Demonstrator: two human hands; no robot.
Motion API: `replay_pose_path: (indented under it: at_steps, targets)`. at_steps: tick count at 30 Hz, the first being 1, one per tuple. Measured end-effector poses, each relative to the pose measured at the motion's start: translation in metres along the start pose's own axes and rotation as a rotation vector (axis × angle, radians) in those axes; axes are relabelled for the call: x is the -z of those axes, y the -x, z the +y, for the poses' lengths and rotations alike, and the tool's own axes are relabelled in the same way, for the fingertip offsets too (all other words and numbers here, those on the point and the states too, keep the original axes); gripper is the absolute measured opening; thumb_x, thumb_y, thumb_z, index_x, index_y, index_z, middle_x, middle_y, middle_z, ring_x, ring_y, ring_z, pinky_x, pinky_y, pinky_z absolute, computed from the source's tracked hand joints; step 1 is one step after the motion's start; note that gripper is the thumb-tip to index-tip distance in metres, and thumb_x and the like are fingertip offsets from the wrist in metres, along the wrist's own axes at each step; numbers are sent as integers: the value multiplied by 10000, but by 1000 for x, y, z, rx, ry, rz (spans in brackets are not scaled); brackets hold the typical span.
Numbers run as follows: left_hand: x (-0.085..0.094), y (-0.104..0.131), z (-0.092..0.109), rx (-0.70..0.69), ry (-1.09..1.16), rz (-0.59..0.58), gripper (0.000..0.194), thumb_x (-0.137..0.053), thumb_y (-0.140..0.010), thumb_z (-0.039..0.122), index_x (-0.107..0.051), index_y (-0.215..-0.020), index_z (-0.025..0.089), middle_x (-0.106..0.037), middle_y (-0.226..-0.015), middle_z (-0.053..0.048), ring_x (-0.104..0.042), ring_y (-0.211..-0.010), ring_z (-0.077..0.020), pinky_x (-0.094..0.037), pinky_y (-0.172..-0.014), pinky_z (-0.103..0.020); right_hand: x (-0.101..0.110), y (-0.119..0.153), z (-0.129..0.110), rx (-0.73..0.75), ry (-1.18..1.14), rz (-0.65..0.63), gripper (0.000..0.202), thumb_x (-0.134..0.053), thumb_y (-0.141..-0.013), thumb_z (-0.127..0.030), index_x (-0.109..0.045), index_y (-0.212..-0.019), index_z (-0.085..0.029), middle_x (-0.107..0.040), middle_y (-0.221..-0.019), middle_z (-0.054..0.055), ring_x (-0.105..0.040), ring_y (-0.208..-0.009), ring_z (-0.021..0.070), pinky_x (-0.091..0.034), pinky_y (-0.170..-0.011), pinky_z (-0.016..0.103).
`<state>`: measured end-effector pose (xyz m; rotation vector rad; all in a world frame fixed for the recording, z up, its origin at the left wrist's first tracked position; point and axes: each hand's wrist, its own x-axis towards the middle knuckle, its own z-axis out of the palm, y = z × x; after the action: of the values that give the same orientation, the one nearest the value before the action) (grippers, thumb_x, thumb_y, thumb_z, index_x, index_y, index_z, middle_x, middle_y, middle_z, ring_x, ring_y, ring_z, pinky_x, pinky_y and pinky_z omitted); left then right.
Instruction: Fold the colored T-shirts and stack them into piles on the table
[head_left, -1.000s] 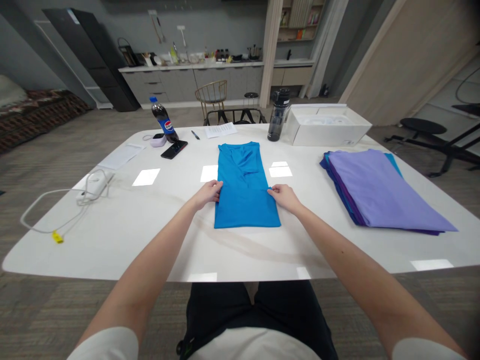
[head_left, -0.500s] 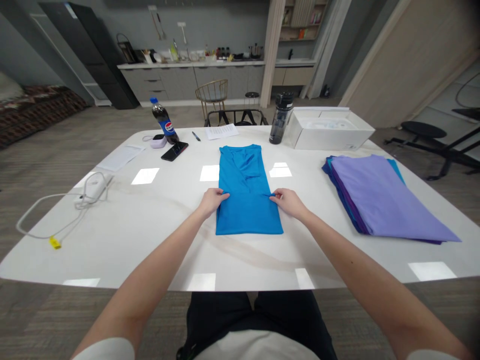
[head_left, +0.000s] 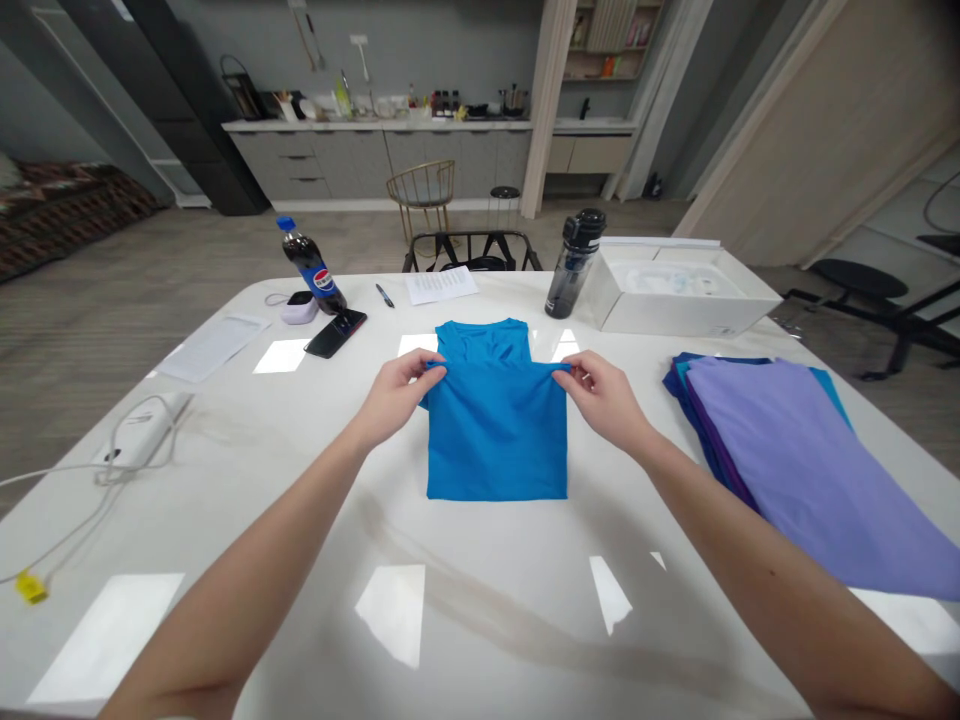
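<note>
Hands, two, one blue garment, one bottle

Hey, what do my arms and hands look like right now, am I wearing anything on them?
Your left hand and right hand are ungloved, with no ring visible on the fingers that show. There's no watch or bracelet on either wrist. The left forearm and right forearm are uncovered; too little sleeve shows to describe.
</note>
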<state>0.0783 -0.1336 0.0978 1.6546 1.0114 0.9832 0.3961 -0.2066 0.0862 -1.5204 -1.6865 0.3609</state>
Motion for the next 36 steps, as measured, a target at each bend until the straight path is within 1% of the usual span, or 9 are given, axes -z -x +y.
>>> replay_pose_path:
  at_steps: [4, 9, 13, 16, 19, 22, 26, 32, 36]
  targets:
    - [-2, -80, -38, 112, 404, 88, 233, -725, -834, 383, -631, -976, 224, -585, -722, 33, -538, -617, -122, -447, -583, -235, -38, -74, 37, -52, -134, 155, 295, -563, -938, -508, -616, -992, -224, -622, -827, 8, -535, -720, 166, -426, -667, 291]
    - [-16, -132, -93, 334, 496, 89, 190, -735, -786, 279, -619, -891, 172, -645, -766, -7, -607, -693, -141, -493, -658, -251, -95, -118, 93, -255, -180, 23, 297, -597, -855, -516, -578, -838, -220, -547, -660, -28, -488, -634, 163, -374, -607, 276]
    - [-15, -145, -81, 204, 583, -26, 250, -740, -816, 324, -648, -994, 174, -683, -864, -21, -657, -801, -171, -537, -783, -300, -90, -128, 87, -126, -278, 91, 250, -608, -884, -472, -584, -918, -226, -523, -679, -42, -467, -611, 145, -350, -587, 264]
    - [-14, -165, -73, 111, 633, -26, 314, -690, -870, 412, -649, -1091, 192, -698, -939, -33, -680, -877, -199, -554, -858, -350, -78, -145, 82, -37, -356, 172, 244, -560, -943, -476, -563, -998, -238, -547, -733, -33, -483, -630, 143, -365, -590, 257]
    - [-18, -189, -98, 175, 484, 89, 317, -665, -883, 419, -654, -1100, 188, -704, -911, -41, -679, -849, -203, -556, -851, -366, -87, -163, 104, -142, -243, 191, 204, -561, -944, -425, -578, -979, -225, -567, -738, -21, -519, -667, 158, -409, -641, 269]
    - [-23, -204, -140, 319, 15, 219, 149, -687, -841, 280, -685, -931, 162, -703, -839, -57, -664, -834, -215, -530, -847, -358, -110, -170, 136, -361, -2, 76, 120, -626, -875, -318, -619, -878, -199, -627, -771, 18, -576, -747, 192, -447, -732, 305]
    - [-25, -208, -169, 276, -460, 226, 86, -627, -859, 187, -705, -891, 172, -724, -912, -95, -657, -922, -250, -480, -907, -370, -131, -166, 153, -428, 169, -19, 136, -618, -873, -308, -683, -922, -200, -712, -924, 74, -630, -869, 234, -464, -819, 337]
    - [-21, -211, -167, 44, -332, 414, 141, -548, -924, 243, -672, -986, 223, -703, -955, -60, -642, -932, -234, -453, -944, -363, -134, -171, 137, -199, 115, 151, 270, -516, -963, -410, -665, -1064, -209, -717, -940, 69, -632, -847, 235, -473, -815, 345]
    - [-21, -206, -167, 147, -346, 416, 150, -596, -883, 203, -654, -1022, 211, -685, -996, -87, -625, -1054, -280, -429, -1025, -428, -139, -176, 142, -328, 232, 70, 257, -513, -967, -368, -669, -1079, -198, -707, -980, 105, -628, -922, 274, -476, -856, 397]
